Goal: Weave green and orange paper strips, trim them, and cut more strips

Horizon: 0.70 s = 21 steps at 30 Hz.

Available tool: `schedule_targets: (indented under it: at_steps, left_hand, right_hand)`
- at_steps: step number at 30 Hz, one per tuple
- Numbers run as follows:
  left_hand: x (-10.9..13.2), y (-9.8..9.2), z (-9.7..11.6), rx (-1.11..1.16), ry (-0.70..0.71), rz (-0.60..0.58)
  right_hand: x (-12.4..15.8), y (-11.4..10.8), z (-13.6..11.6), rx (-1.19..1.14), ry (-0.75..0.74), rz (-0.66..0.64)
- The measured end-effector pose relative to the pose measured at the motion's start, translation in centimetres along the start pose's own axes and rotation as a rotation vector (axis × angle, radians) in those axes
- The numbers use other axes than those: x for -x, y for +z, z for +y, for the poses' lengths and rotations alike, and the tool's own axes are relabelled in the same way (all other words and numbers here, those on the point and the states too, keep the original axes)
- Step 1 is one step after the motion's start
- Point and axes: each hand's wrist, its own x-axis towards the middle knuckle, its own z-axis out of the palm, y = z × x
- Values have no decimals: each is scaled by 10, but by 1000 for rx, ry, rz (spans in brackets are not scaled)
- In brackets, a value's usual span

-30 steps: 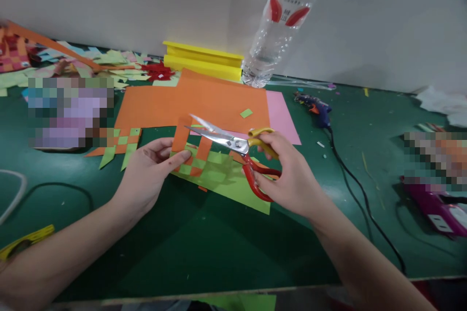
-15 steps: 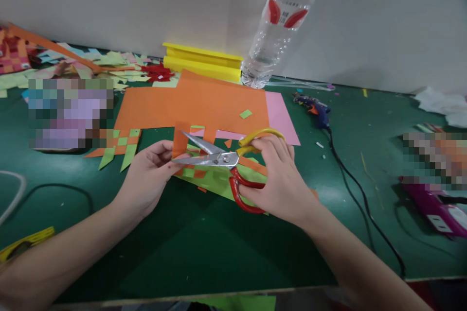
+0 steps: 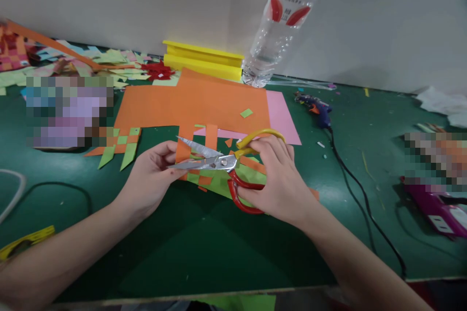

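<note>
My right hand (image 3: pixel 279 170) grips a pair of scissors (image 3: pixel 223 162) by one yellow and one red handle, its blades spread apart and pointing left. Between thumb and fingers, my left hand (image 3: pixel 155 170) pinches a woven piece of orange and green paper strips (image 3: pixel 200 175). An upright orange strip of that piece passes between the blades. Under the scissors lies green paper (image 3: pixel 222 189). Behind them an orange paper sheet (image 3: pixel 197 99) overlaps a pink sheet (image 3: pixel 282 116). A second woven orange and green piece (image 3: pixel 122 143) rests left of my left hand.
A clear plastic bottle (image 3: pixel 270 39) stands by the wall beside a folded yellow strip (image 3: pixel 202 60). At right are a glue gun (image 3: pixel 317 109) with a black cord and a purple power strip (image 3: pixel 434 209). Paper scraps (image 3: pixel 109 63) pile up at the back left.
The woven piece and its orange strip have shifted slightly right in my left hand. The scissors have moved a little left and down, blades still apart.
</note>
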Motion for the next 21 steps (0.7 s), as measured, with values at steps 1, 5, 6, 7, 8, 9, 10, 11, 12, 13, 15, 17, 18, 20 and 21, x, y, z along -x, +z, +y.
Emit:
schedule_targets:
  at_steps: [1,5,6,7,8,9,10,11,12,13,15,17,18,20,21]
  left_hand:
    - [0,0,0,-7,1,3]
    - [0,-1,-1,-23,-7,11]
    - [0,-1,-1,-21,-10,9]
    - [0,-1,-1,-18,-9,3]
    - [0,-1,-1,-15,-9,-5]
    - [0,-1,-1,-10,-11,-13]
    - [0,-1,-1,-3,-14,-18]
    - [0,-1,-1,2,-17,-21]
    - [0,-1,-1,4,-19,-24]
    - [0,-1,-1,4,-20,-21]
    - [0,-1,-1,4,-13,-12]
    - [0,-1,-2,7,-8,-10]
    - [-1,0,-2,10,-7,-12]
    - [-1,0,-2,12,1,-24]
    - [-1,0,-2,12,3,-30]
  right_hand:
    - [0,0,0,2,-1,3]
    - [-1,0,-1,9,-3,10]
    - [-1,0,-1,10,-4,12]
    - [-1,0,-1,11,-6,13]
    - [-1,0,-1,11,-9,15]
    - [-1,0,-1,10,-13,16]
    - [-1,0,-1,10,-15,17]
    - [-1,0,0,10,-17,17]
    - [-1,1,0,10,-20,16]
    - [-1,1,0,11,-22,15]
    - [0,1,1,13,-26,10]
    - [0,0,1,11,-26,0]
    - [0,0,1,9,-25,-2]
    - [1,0,1,4,-24,-3]
    - [1,-1,1,2,-24,-3]
